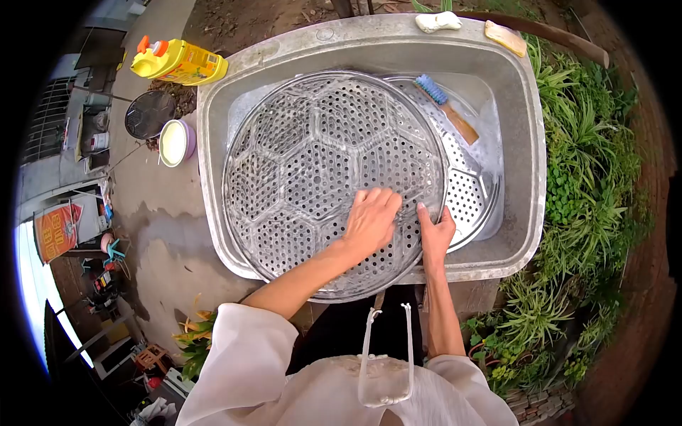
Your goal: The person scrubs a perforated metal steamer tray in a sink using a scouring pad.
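A large round metal steamer tray [318, 174], punched with small holes in a honeycomb pattern, lies wet and slightly raised across the stone sink [522, 234]. My left hand [372, 216] is closed in a fist against its surface, right of the middle. Whatever is under those fingers is hidden. At the tray's right edge, my right hand [436, 231] grips the rim, thumb on top. Beneath, partly covered, a second perforated tray [465, 199] rests in the sink's water. A wooden-handled scrub brush [455, 117] with blue bristles lies on its upper right part.
On the sink's rim stand a yellow bottle [181, 62] at the left corner, a white cloth-like lump [438, 22] and a yellowish sponge [506, 38] at the far right. A bucket [174, 144] sits on the ground to the left. Green plants [575, 156] crowd the right side.
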`<state>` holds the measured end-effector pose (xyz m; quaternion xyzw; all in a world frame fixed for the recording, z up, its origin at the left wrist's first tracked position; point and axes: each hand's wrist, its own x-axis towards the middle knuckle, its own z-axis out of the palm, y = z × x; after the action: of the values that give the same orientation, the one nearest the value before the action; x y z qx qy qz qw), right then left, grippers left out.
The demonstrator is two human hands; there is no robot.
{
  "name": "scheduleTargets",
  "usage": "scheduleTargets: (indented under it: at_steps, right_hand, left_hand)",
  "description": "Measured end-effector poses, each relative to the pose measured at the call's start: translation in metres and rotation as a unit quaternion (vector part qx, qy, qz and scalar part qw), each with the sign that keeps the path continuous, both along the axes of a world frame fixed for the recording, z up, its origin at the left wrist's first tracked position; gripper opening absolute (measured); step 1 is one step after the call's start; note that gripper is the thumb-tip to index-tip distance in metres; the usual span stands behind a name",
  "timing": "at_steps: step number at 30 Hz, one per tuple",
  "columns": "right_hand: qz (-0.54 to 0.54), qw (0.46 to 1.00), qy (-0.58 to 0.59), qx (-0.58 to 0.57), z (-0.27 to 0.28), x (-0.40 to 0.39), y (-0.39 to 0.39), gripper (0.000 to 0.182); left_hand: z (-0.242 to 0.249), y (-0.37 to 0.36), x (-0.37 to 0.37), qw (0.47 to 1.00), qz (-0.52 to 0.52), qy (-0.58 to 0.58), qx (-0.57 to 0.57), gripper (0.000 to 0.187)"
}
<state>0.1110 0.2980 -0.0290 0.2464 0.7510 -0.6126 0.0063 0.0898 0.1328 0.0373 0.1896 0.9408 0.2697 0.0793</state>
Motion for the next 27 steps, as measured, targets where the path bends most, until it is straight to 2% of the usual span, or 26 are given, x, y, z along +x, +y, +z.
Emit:
scheduleTargets:
  at_steps: [3,4,5,6,8,9,11,13,15,18,22,23,25,26,27]
  right_hand:
    - [0.023,0.998,-0.049,-0.04,0.015,-0.005,-0.001,0.029]
    - [0.039,0.996,-0.062,-0.048,0.018,-0.005,-0.001,0.035]
    - [0.038,0.996,-0.065,-0.046,0.019,-0.005,-0.001,0.035]
    - [0.041,0.995,-0.061,-0.066,0.019,-0.003,-0.002,0.039]
    - [0.049,0.994,-0.059,-0.078,0.017,-0.002,-0.003,0.044]
    - [0.05,0.996,-0.044,-0.061,0.015,-0.001,-0.003,0.047]
    - [0.051,0.997,-0.036,-0.042,0.015,0.006,-0.003,0.049]
    - [0.013,0.995,-0.044,-0.089,0.016,0.004,-0.006,0.049]
    - [0.012,0.995,-0.038,-0.095,0.019,0.0,-0.01,0.046]
    - [0.006,0.997,-0.04,-0.064,0.012,0.006,-0.006,0.041]
    - [-0.016,1.0,-0.018,-0.007,0.014,0.004,-0.011,0.032]
    - [-0.02,1.0,-0.022,-0.008,0.016,0.007,-0.011,0.032]
    - [-0.003,0.995,-0.102,-0.011,0.028,0.002,-0.006,0.028]
    - [-0.006,0.999,-0.047,-0.002,0.02,0.006,-0.007,0.025]
    - [-0.009,0.999,-0.042,-0.012,0.022,0.003,-0.008,0.025]
  left_hand:
    - [0.006,-0.105,0.072,0.985,0.128,-0.04,-0.111,0.038]
    - [0.008,-0.134,0.086,0.973,0.178,-0.038,-0.141,0.04]
    - [0.006,-0.153,0.093,0.968,0.184,-0.035,-0.169,0.043]
    - [0.002,-0.157,0.083,0.973,0.156,-0.019,-0.168,0.043]
    - [-0.025,-0.151,0.033,0.965,0.199,0.018,-0.169,0.036]
    - [-0.042,-0.142,-0.047,0.932,0.302,0.092,-0.178,0.027]
    - [-0.048,-0.125,-0.088,0.924,0.323,0.1,-0.18,0.024]
    - [-0.03,-0.087,-0.049,0.977,0.178,0.048,-0.103,0.026]
    - [-0.006,-0.055,0.034,0.998,0.027,-0.018,-0.052,0.029]
    - [0.009,-0.058,0.048,0.996,0.0,-0.062,-0.066,0.032]
    - [-0.038,-0.059,-0.076,0.973,0.191,0.067,-0.113,0.027]
    - [-0.04,-0.054,-0.078,0.974,0.187,0.064,-0.114,0.027]
    - [-0.037,-0.045,-0.08,0.976,0.18,0.042,-0.119,0.031]
    - [-0.028,-0.045,-0.053,0.982,0.152,0.04,-0.101,0.032]
    - [-0.016,-0.044,-0.024,0.982,0.136,-0.021,-0.127,0.034]
